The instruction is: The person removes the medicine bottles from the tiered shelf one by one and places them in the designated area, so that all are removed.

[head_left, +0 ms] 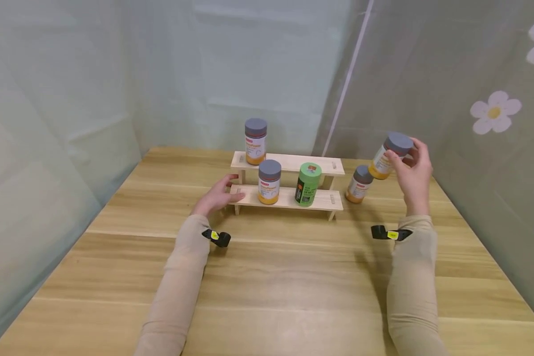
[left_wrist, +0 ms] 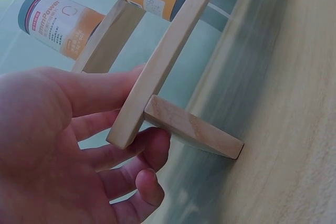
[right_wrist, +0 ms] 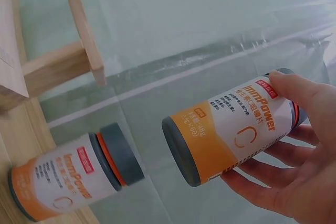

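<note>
My right hand (head_left: 416, 173) grips a supplement bottle (head_left: 384, 157) with a grey lid and a white-and-orange label, held tilted in the air. Just left of it, a matching bottle (head_left: 359, 184) stands on the table. At the left end of a two-tier wooden rack (head_left: 289, 197), my left hand (head_left: 217, 197) pinches the lower shelf board (left_wrist: 173, 51), thumb above and fingers beneath. On that lower shelf stand another grey-lidded bottle (head_left: 269, 182) and a green jar (head_left: 308, 184). One more grey-lidded bottle (head_left: 255, 142) is on the upper shelf's left part.
The wooden table (head_left: 285, 291) extends in front of the rack and to both sides. Pale curtain-like sheets (head_left: 231, 64) hang behind and at the sides, with white flowers (head_left: 495, 112) on the right one.
</note>
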Tool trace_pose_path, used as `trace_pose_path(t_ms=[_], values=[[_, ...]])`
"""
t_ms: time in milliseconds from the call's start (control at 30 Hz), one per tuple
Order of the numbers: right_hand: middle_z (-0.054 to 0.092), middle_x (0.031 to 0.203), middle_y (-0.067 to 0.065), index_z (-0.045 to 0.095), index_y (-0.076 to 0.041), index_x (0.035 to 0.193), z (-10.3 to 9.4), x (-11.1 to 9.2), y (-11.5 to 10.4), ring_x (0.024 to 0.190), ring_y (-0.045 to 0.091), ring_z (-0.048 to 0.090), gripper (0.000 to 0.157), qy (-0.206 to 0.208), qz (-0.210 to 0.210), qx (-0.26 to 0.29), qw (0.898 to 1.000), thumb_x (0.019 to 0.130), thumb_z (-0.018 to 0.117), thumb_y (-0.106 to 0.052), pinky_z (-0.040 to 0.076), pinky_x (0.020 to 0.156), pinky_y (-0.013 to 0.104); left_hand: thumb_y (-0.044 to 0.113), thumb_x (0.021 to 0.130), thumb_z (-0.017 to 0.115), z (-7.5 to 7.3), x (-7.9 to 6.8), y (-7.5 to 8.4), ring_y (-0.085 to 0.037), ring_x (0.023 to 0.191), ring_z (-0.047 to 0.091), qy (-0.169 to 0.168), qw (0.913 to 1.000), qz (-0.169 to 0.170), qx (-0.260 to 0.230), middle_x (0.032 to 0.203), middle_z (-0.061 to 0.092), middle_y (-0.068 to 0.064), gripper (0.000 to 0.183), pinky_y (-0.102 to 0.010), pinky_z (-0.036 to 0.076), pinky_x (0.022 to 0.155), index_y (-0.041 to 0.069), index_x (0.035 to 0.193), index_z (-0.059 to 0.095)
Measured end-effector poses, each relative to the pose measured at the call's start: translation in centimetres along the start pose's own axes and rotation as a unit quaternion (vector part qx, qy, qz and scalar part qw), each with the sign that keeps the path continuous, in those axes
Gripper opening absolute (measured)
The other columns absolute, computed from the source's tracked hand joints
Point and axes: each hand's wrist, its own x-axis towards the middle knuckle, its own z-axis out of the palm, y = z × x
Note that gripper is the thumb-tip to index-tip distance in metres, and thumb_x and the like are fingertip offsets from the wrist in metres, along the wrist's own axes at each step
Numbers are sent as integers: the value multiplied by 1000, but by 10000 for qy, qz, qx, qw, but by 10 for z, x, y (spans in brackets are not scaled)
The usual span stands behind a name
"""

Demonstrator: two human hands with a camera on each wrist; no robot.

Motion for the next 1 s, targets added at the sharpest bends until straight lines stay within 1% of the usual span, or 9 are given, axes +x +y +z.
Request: trace_pose_path(t_ms=[167,233,400,467,533,700,900,1000], values=[[58,122,-5,50,-25,136,-9,1,6,92,4,52,54,181,61,23,9998,87,72,-28,41,81,20,27,95,62,1,1,-2,-44,141,27,-36,10000,-16,44,155,25,-23,73,-60,24,114,16,154,20],[59,121,-5,50,-24,135,-12,2,8,91,5,52,53,241,92,128,9996,87,73,-26,41,81,20,27,95,62,1,1,-2,-44,141,27,-30,10000,-1,16,155,25,-24,73,-60,24,114,16,154,20],[59,125,-2,49,-24,135,-15,6,13,92,4,52,54,298,123,93,9994,87,72,-27,41,82,20,27,94,63,0,3,-2,-45,141,27,-16,10000,77,19,155,24,-25,74,-60,24,114,15,154,21],[57,129,0,48,-25,137,-16,7,15,93,4,52,55,269,150,-4,9995,87,72,-29,41,82,20,28,94,63,0,4,-3,-45,140,27,-19,9999,91,50,155,24,-25,74,-60,25,113,15,154,20],[57,131,2,48,-25,137,-16,8,17,92,3,52,56,267,232,12,9994,87,72,-28,41,83,21,28,94,63,-1,5,-5,-45,140,28,-19,9999,122,70,154,24,-25,75,-60,26,113,14,154,20],[56,131,3,46,-25,138,-16,8,24,92,4,51,56,195,384,-28,9991,88,71,-29,40,85,23,28,94,63,-1,5,-9,-45,138,30,-41,9998,197,48,153,25,-26,75,-60,27,112,13,154,21],[52,137,5,43,-27,141,-19,10,27,98,5,50,60,-3,562,-215,9982,88,70,-33,40,89,26,28,93,64,-2,4,-6,-46,138,31,1,9998,177,77,153,26,-26,76,-61,28,112,14,154,21],[52,138,5,42,-27,142,-20,11,31,98,4,51,61,-34,644,-310,9974,88,70,-34,41,88,25,29,93,64,-1,4,-6,-46,138,31,-7,9998,147,104,154,26,-25,76,-61,27,112,15,154,21]])
